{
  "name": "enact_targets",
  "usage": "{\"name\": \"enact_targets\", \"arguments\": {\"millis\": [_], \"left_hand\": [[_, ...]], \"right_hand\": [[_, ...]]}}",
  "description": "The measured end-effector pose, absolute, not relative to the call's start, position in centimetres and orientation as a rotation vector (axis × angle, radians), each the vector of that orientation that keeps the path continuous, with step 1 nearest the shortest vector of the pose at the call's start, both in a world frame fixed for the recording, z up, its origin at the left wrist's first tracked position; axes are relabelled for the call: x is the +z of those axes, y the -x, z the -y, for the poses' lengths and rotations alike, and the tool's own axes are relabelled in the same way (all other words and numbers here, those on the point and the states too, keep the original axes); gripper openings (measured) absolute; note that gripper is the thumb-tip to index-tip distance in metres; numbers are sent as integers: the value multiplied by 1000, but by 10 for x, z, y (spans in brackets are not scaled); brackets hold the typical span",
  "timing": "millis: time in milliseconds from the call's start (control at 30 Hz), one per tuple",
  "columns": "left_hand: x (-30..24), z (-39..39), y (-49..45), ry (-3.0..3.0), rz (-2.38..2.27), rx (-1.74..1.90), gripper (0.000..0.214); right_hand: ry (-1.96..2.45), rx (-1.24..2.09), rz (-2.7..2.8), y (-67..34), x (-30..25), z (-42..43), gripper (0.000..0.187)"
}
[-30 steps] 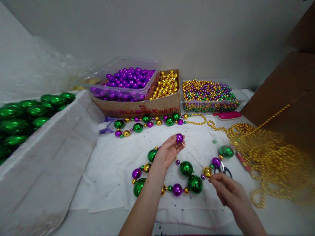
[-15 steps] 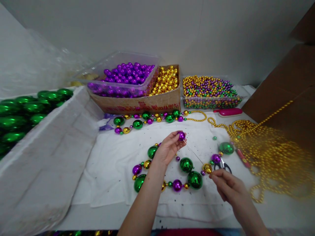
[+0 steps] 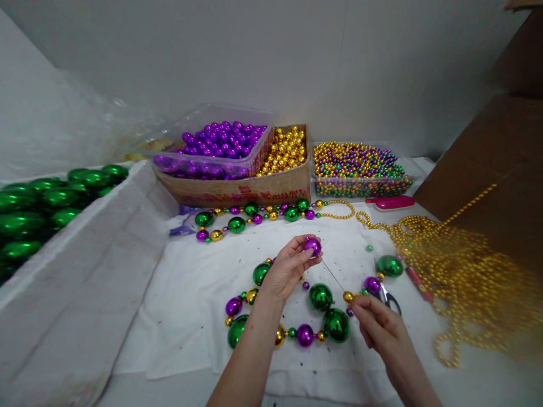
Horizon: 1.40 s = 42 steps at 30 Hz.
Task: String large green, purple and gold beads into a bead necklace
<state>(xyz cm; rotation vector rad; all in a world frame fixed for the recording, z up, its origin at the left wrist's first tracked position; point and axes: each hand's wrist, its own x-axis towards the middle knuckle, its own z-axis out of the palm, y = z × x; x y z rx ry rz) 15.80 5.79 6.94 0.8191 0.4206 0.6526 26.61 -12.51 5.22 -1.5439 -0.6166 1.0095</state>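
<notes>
My left hand (image 3: 288, 268) is closed around a shiny purple bead (image 3: 313, 246), held above the white cloth. A thin line (image 3: 334, 276) runs taut from that bead down to a gold bead (image 3: 348, 297) at the fingertips of my right hand (image 3: 379, 322), which is pinched shut on it. Beneath and around my hands lies a bead garland of large green balls (image 3: 336, 325), purple balls (image 3: 305, 335) and small gold and green beads. Part of it is hidden by my left forearm. Scissors (image 3: 390, 299) lie by my right hand, partly covered by beads.
At the back stand a clear bin of purple beads (image 3: 224, 141), a cardboard box of gold beads (image 3: 284, 152) and a tray of mixed small beads (image 3: 360, 164). A beaded necklace (image 3: 258, 215) lies before them. Gold bead chains (image 3: 470, 282) pile up right; a foam box (image 3: 85, 271) stands left.
My right hand has moved left and nearer to my left hand, so the stretch of line between them is shorter. The purple bead stays in my left hand. The whole view has shifted slightly.
</notes>
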Motion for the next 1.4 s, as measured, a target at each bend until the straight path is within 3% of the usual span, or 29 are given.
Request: {"name": "enact_targets", "arguments": {"millis": [567,733,1000,1167,1400], "left_hand": [[69,-44,-184,-1129,-382,415,38],[50,-67,-253,-1488,-612,478,16],[8,-55,-343,-1488,-549,403,23],[14,-71,-313,-1232,-557,342,9],[44,-79,-226,-848,-482,394,21]], "right_hand": [[1437,892,303,-282,43,135,30],[1415,853,211,-300,41,156,33],[1349,912,133,-305,44,160,35],[1394,938,168,-306,39,159,36],[1470,1043,314,-292,35,147,41]]}}
